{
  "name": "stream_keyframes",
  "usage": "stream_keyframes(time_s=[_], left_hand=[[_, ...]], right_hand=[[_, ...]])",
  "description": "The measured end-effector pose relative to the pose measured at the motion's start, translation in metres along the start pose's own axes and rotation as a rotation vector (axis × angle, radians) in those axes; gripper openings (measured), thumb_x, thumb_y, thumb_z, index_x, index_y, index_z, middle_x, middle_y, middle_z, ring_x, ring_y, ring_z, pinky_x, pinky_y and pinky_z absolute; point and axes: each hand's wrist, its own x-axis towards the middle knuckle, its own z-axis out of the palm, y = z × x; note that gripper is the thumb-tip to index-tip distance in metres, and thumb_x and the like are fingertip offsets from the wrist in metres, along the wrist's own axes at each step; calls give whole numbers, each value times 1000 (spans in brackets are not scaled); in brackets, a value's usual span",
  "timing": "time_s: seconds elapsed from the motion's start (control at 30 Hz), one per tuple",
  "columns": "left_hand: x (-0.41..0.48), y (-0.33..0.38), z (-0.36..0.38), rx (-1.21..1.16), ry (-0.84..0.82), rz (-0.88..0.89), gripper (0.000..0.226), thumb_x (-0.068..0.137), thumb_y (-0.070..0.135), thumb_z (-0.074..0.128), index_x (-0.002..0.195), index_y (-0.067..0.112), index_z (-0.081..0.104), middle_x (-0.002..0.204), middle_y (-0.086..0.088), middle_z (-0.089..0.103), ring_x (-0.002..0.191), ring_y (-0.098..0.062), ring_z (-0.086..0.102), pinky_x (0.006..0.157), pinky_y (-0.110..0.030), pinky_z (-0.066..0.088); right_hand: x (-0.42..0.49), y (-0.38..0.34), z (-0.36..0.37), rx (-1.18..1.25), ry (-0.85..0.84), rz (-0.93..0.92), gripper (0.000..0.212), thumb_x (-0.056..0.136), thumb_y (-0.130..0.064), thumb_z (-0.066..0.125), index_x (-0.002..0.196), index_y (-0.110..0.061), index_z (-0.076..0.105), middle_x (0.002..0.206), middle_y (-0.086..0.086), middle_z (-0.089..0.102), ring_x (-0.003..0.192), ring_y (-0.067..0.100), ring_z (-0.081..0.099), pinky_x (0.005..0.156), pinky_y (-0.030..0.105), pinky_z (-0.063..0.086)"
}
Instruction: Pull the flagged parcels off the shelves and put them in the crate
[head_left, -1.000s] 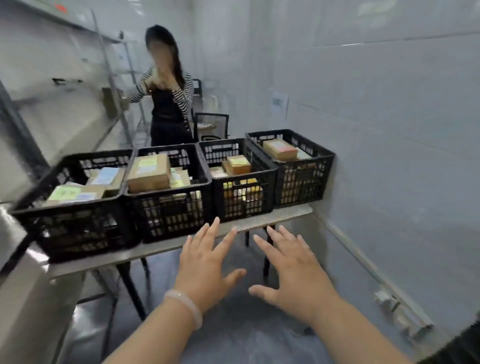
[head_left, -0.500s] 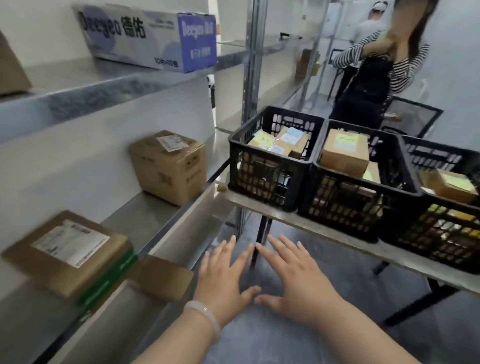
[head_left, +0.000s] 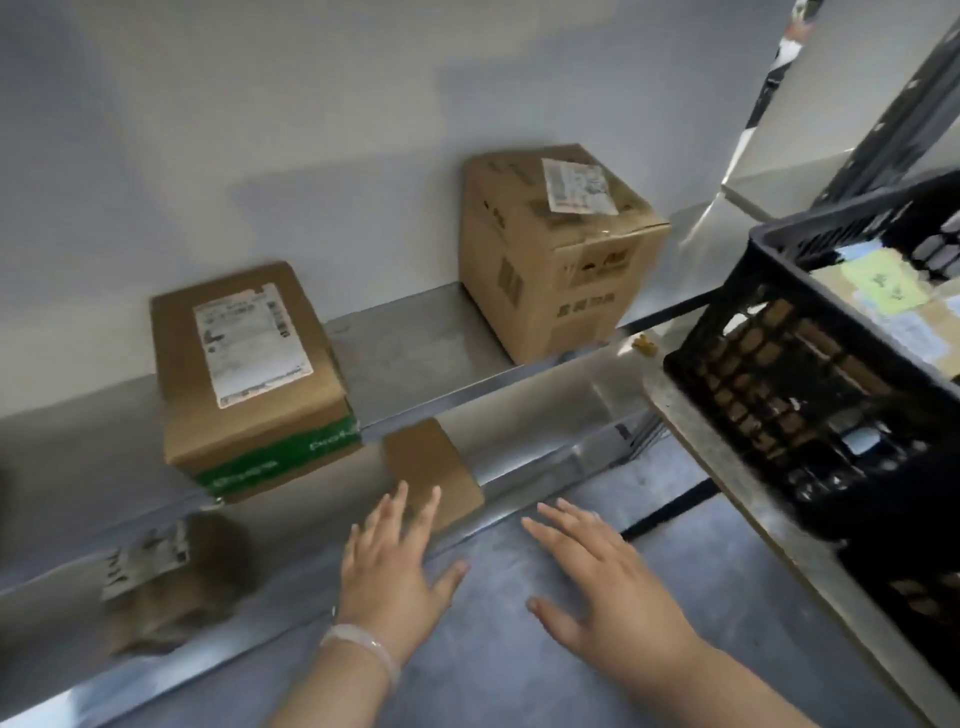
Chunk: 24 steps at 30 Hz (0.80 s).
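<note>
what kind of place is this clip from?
Probably a parcel storeroom or small sorting depot. A flat labelled carton and a taller labelled carton sit on a metal shelf, and a black plastic crate beside it holds more labelled parcels.

The shelf (head_left: 415, 343) was glossy metal, the parcels (head_left: 249, 364) matt brown cardboard with paper labels, the crate (head_left: 810, 384) black plastic lattice.

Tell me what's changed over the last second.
The view has swung left, from the row of crates to the shelf; only one crate remains in view, at the right. The left hand and right hand stay open and empty; nothing was taken hold of. The flat box and the cube box sit where they were.
</note>
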Motion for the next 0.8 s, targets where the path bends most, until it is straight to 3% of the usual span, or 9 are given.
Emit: stream_keyframes(time_s=[0.1,0.2,0.27,0.33,0.4,0.5,0.63,0.8], left_hand=[[9,-12,34,-36,53,-122,91,69,82,13,151,46,5,165,5,2,151,-21,8,120,-41,8],[14,-31,70,-56,26,-205,86,73,79,21,151,43,18,163,2,15,148,-25,23,118,-45,19],[23,-42,90,-87,7,-262,87,71,80,19,151,45,14,164,3,12,148,-25,21,118,-43,18],[39,-49,106,-123,39,-273,87,71,80,18,150,45,10,164,5,8,149,-23,19,118,-40,17],[56,-54,123,-172,45,-266,78,79,79,30,145,50,-1,164,7,2,150,-19,12,119,-36,13],[74,-61,146,-309,43,-288,77,87,63,52,141,56,-3,163,13,0,150,-15,5,122,-37,12],[98,-72,178,-407,94,-298,78,89,51,59,152,40,16,163,9,9,150,-13,10,117,-28,12],[137,-70,220,-571,69,-388,75,96,38,57,156,22,15,163,3,13,149,-13,16,113,-16,11]], right_hand=[[27,32,36,-17,-58,-32,64,83,-57,52,141,-32,42,145,-13,45,138,5,33,114,30,31],[63,53,77,-32,-170,-93,63,83,-54,49,140,-29,45,144,-4,49,134,17,45,107,42,42],[91,65,99,-17,-198,-108,63,84,-49,54,142,-26,44,146,0,47,134,22,45,107,44,42],[119,74,118,35,-130,-48,64,86,-42,61,145,-26,41,150,0,40,137,22,38,112,39,36],[140,83,138,114,-97,56,66,89,-39,61,148,-30,34,156,-5,28,144,16,25,114,28,24],[161,99,171,140,-211,134,70,92,-44,55,152,-34,20,161,-10,11,147,10,11,115,28,18],[185,124,212,213,-318,218,71,94,-42,54,154,-30,15,161,-9,10,147,10,10,115,28,17],[212,149,241,522,-317,346,70,96,-38,54,154,-28,15,155,-9,25,141,12,28,106,21,27]])
